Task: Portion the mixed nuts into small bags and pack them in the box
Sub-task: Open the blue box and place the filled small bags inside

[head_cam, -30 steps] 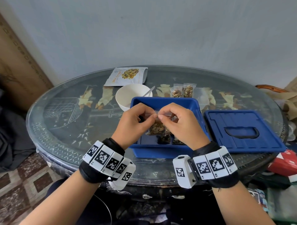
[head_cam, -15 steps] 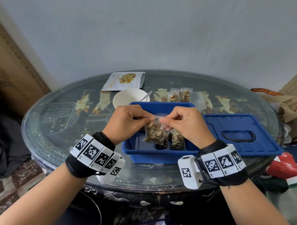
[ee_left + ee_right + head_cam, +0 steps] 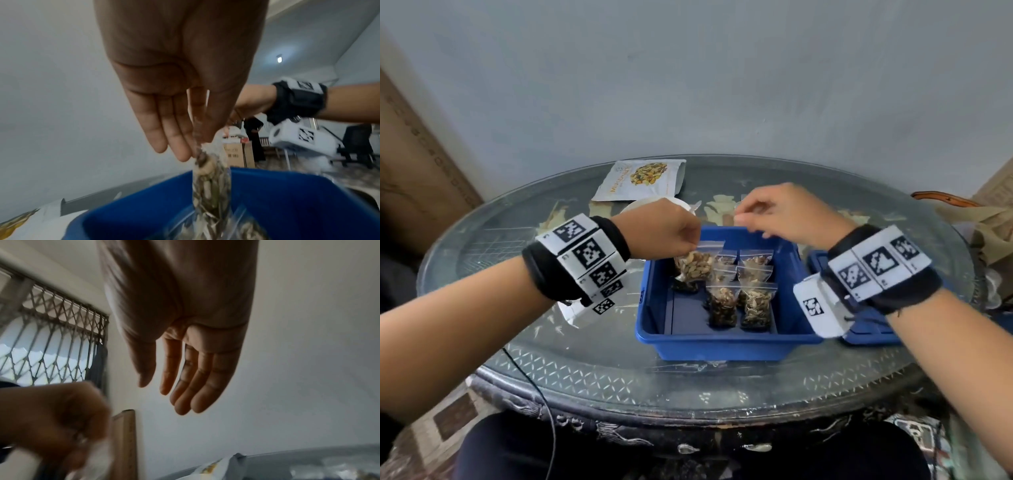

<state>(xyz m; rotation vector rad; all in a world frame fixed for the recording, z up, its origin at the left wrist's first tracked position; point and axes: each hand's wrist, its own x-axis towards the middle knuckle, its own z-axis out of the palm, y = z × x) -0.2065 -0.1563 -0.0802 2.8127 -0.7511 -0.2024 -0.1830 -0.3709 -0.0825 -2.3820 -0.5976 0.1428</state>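
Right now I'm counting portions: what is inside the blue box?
Several sealed small bags of nuts stand in the blue box; the left hand holds another bag over it. Overlap hides the exact count.

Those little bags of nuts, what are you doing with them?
A person is packing small bags of mixed nuts into a blue box. The left hand pinches the top of one filled bag and holds it over the box, where several filled bags already stand. The right hand is open and holds nothing.
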